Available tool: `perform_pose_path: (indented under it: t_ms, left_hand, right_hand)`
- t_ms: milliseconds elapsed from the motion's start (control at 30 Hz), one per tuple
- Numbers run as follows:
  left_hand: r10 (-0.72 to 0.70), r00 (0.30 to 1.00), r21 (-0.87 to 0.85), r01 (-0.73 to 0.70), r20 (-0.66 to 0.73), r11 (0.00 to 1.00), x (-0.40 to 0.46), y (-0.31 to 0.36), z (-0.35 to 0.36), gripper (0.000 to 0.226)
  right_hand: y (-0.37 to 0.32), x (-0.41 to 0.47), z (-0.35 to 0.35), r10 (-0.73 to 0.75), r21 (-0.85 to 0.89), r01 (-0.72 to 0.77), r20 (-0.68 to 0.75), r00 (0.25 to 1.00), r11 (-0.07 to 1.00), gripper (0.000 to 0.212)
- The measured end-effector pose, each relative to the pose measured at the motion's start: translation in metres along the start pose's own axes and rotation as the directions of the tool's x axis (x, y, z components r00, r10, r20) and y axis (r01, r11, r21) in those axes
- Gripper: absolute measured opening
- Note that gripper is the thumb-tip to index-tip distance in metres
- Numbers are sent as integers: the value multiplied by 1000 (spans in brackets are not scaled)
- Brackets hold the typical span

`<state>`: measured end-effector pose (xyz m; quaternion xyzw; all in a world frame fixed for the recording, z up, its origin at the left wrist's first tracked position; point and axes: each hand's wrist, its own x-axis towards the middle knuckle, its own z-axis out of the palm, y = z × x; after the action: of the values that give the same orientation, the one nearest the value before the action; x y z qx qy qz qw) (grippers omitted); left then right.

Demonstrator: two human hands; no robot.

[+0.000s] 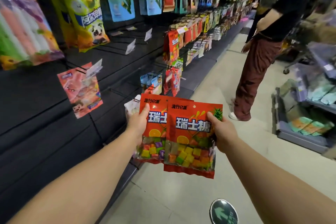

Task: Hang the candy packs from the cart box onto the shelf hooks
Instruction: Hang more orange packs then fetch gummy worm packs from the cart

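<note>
Hands out in front, each gripping a red candy pack over the aisle floor. The left hand (139, 123) has the rear pack (154, 114) pinched along its left edge — thumb lies on the printed front near the top corner, the other fingers are tucked behind where I can't see them. The right hand (222, 132) does the same on the front pack (190, 140), thumb pressed on the front at the right edge just under the pineapple print, fingers wrapped round the back. So both are closed on their packs, not loose.

The front pack overlaps the rear one, covering its right half, and sits a bit lower. Both are upright, tilted slightly, with the clear window of coloured candy cubes at the bottom (each has a small hang hole near the top strip).

To the left is the dark shelf wall (45, 114) with wire hooks (120, 91) sticking out, several bare. A pinkish pack (81, 89) hangs on one beside a price tag, and more red packs (171, 45) hang further down the aisle. Another person (263, 51) stands ahead, and a cart (300, 132) with stock is at the right edge.
</note>
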<state>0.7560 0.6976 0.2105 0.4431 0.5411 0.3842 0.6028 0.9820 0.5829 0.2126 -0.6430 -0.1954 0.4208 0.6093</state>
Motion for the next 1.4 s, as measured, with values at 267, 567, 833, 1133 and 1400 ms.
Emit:
perform_pose_path:
  t_ms: [267,567,833,1133,1400]
  left_hand:
    - [12,999,-34,-14,-51,999,85,21,158,41]
    - [-11,995,-123,-2,-102,992,175,54,265,37]
    - [-7,987,-147,-17,-159,989,309,83,296,44]
    - [-22,953,-141,-22,-302,990,453,148,294,39]
    - [-68,848,-141,-8,-526,990,524,155,271,43]
  right_hand:
    - [-68,157,-79,1,-51,1,39,999,999,14]
    - [-134,307,-108,1,-85,10,118,993,996,14]
    - [-159,457,-60,34,-78,-19,194,980,997,17]
    - [-216,606,41,60,-117,-29,276,959,993,17]
    - [-229,708,111,162,-197,-87,405,900,977,30]
